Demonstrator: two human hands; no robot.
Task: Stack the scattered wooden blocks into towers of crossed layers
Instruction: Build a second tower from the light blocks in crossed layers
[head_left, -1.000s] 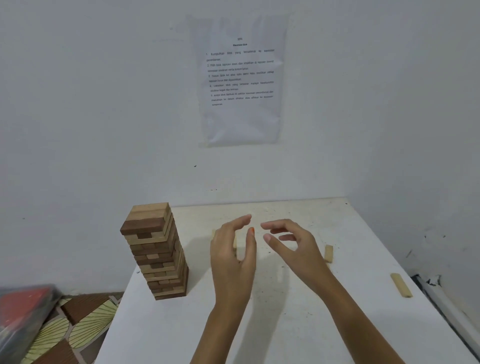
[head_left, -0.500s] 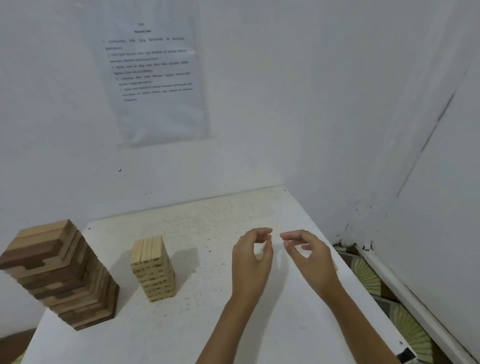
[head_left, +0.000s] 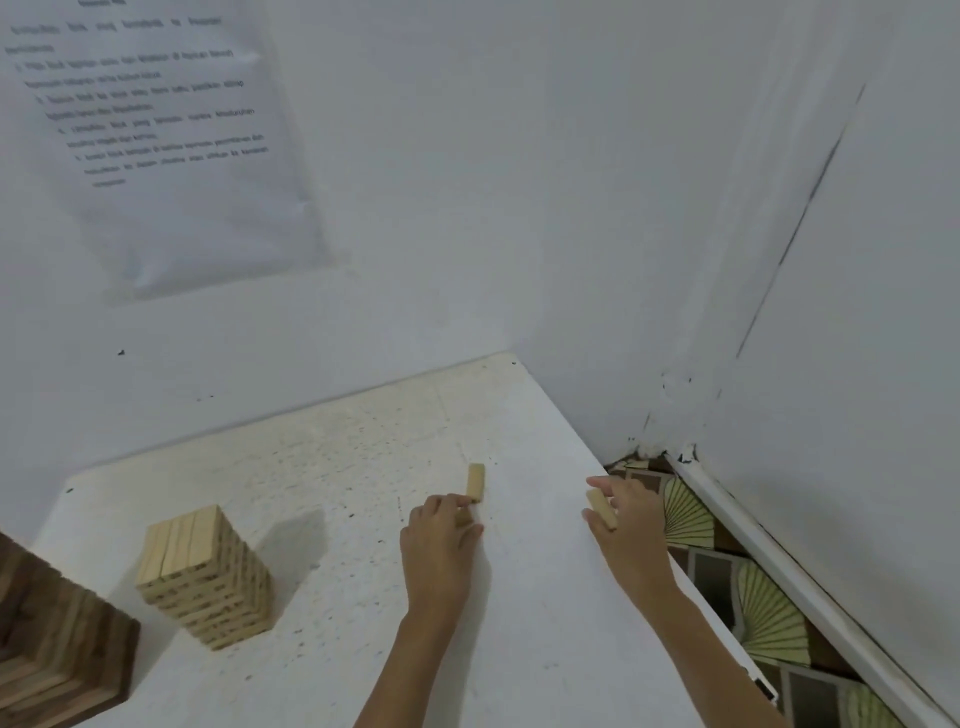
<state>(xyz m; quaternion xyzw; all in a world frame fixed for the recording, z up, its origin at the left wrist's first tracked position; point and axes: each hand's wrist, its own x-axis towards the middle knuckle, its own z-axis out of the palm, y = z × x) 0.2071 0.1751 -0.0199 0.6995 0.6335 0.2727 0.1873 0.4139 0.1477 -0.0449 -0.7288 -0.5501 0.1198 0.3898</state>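
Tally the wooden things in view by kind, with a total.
Towers: 2, the pale tower and the dark tower.
Loose blocks: 2, the far block at the left hand and the edge block in the right hand grip.
Total: 4.
Anything under the left hand is hidden.

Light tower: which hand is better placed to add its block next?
Left, probably. The left hand, fingers curled on the middle block, is nearer the light tower; the right hand pinches the edge block at the table's far right edge.
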